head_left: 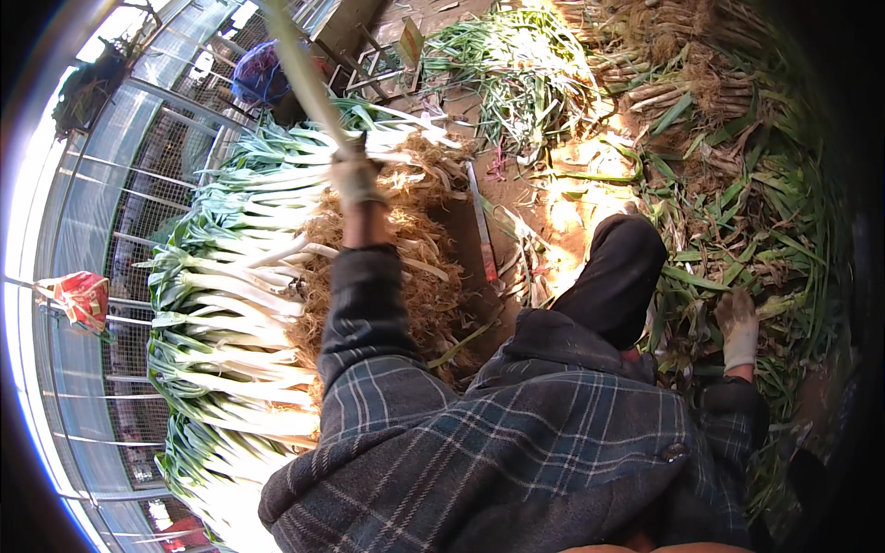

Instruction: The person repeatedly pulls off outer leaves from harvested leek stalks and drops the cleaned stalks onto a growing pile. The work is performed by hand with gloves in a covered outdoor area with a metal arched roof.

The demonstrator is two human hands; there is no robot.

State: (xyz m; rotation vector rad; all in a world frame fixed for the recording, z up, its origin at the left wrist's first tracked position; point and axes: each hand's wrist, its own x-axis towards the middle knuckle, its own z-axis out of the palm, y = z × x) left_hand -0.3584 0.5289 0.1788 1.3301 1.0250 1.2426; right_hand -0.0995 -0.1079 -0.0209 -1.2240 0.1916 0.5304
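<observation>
The brown ground [564, 221], seemingly bare earth, carries piled leeks [244, 300], a long flat blade [479, 217] and heaped loose leaves [737, 244].

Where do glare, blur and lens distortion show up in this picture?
Head view: glare bleaches the lower end of the leek pile and the sunlit ground; head view: the raised stalk and left hand are blurred, the right hand clearer; head view: the mesh wall curves along the rim, and the corners go black.
</observation>
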